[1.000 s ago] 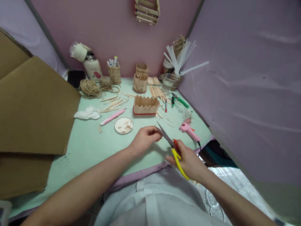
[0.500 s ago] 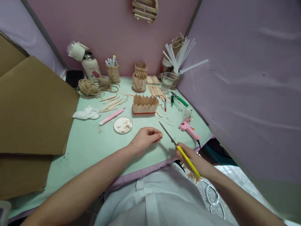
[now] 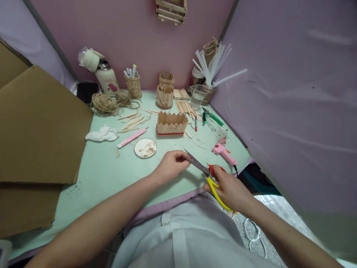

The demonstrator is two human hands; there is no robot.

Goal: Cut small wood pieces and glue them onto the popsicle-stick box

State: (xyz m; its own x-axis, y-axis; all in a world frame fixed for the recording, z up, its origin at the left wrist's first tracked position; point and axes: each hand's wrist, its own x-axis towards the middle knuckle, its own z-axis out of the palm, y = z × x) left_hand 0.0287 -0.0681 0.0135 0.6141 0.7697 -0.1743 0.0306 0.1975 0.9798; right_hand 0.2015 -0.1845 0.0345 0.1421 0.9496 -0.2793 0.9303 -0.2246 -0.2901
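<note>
Scissors (image 3: 199,165), gripped in the right hand (image 3: 231,189), point toward the left hand (image 3: 172,163), pinched as if steadying something I cannot make out.

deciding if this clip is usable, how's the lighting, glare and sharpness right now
Head view: soft light, with a faint shadow on the table under the left hand; head view: bright glare on the silvery floor at lower right; head view: scissors read clearly, but anything the left hand pinches is too small to tell.
</note>
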